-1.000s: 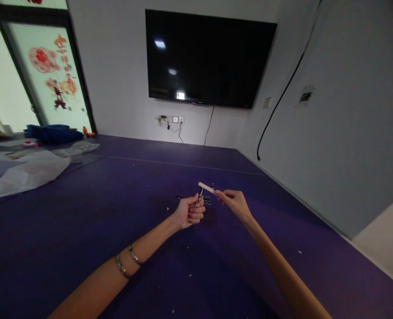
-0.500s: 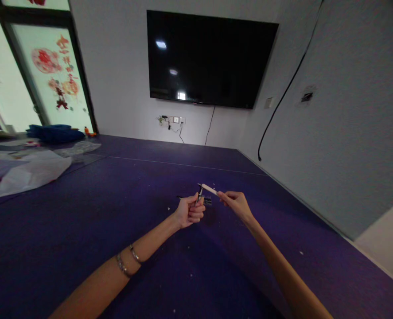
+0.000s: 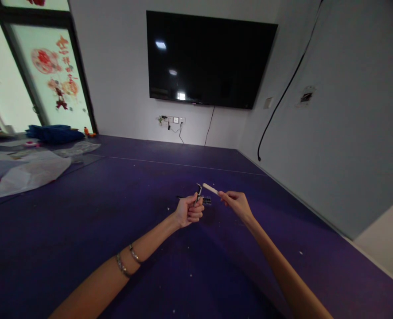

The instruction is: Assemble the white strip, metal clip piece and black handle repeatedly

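My left hand (image 3: 190, 212) is closed around a slim silver-and-black tool (image 3: 199, 190), whose thin, bent tip sticks up above the thumb; the rest is hidden in the fingers. In a pinch, my right hand (image 3: 235, 203) holds one end of a pale flat craft stick (image 3: 211, 188). The stick's rounded free end points left, just beside the tool's tip, with a small gap between them. Behind my left hand, a small dark object with a clear edge (image 3: 207, 200) shows on the purple surface (image 3: 149, 248); its kind is unclear.
White plastic sheeting (image 3: 46, 170) and a dark blue cloth bundle (image 3: 53, 133) lie at the left. A large television (image 3: 212, 60) hangs on the wall above several sockets (image 3: 175, 120). A black cable (image 3: 282, 95) dangles at the right. Small pale scraps dot the surface.
The stick's free end and the tool's tip, which were touching or overlapping, now show a small gap. My left hand has shifted slightly left.
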